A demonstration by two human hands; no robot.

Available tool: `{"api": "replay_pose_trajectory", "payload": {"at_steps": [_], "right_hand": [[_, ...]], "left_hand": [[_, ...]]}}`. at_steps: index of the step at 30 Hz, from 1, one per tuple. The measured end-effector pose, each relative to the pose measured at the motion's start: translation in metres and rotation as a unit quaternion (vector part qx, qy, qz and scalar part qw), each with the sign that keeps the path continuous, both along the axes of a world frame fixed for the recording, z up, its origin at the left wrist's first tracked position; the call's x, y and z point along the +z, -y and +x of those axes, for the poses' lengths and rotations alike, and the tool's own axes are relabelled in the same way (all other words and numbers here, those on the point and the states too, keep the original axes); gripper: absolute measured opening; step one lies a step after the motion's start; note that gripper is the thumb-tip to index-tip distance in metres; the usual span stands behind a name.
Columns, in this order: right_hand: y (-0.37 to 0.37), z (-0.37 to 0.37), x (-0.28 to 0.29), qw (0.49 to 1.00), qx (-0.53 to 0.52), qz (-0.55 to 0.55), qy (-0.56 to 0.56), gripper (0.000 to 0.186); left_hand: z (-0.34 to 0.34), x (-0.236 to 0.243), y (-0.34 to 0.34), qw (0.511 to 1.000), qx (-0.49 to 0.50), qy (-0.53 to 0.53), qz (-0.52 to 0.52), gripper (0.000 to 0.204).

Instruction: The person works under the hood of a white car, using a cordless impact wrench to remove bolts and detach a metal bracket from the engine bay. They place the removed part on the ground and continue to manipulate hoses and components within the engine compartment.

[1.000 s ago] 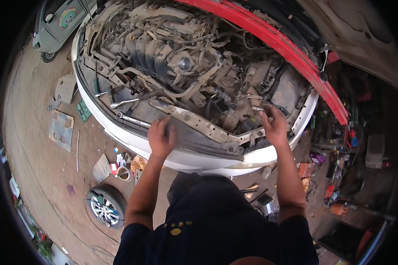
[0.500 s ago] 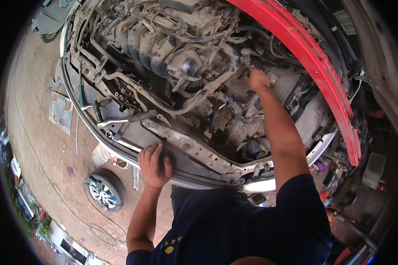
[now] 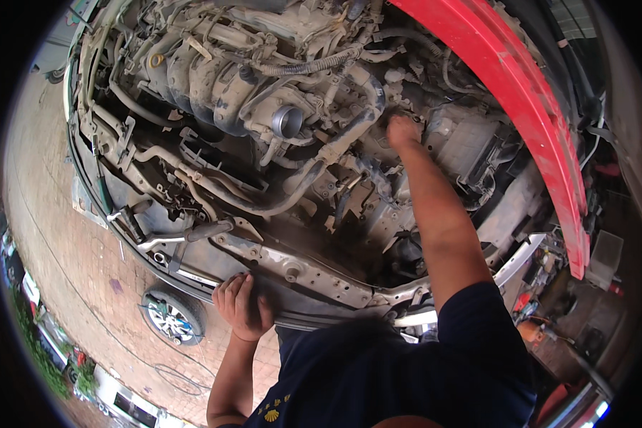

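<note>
The left hand (image 3: 241, 305) grips the front crossmember (image 3: 299, 274) of the engine bay, fingers curled over its edge. The right hand (image 3: 402, 131) reaches deep beyond that crossmember, beside a black hose (image 3: 349, 132); its grip cannot be told.

Left hand (image 3: 241, 308) gripping front crossmember (image 3: 314, 278), right hand (image 3: 402, 130) deep in dusty engine bay (image 3: 264, 121), red hood (image 3: 521, 107) raised
</note>
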State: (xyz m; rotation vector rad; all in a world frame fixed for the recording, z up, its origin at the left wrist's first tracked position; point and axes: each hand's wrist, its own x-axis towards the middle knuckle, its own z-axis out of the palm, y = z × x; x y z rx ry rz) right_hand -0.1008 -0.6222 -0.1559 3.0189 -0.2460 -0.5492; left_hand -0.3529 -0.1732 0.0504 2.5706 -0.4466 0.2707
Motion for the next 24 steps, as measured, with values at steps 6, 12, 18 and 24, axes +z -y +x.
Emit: {"api": "replay_pose_trajectory", "payload": {"at_steps": [6,12,18,24], "right_hand": [[0.006,0.0,-0.004,1.0,0.017,-0.007,0.022,0.024],[-0.001,0.011,0.016,0.998,0.027,-0.021,-0.06,0.025],[0.017,-0.05,0.074,0.978,0.103,0.139,0.117,0.061],[-0.056,-0.212,0.186,0.932,0.05,0.356,0.046,0.041]], "left_hand": [[0.004,0.0,0.008,1.0,-0.005,0.001,0.002,0.042],[-0.002,-0.001,0.001,0.999,0.01,-0.009,-0.032,0.042],[-0.003,0.002,-0.013,0.996,0.013,0.03,-0.086,0.05],[-0.028,-0.007,-0.02,0.982,0.048,0.08,-0.163,0.05]]}}
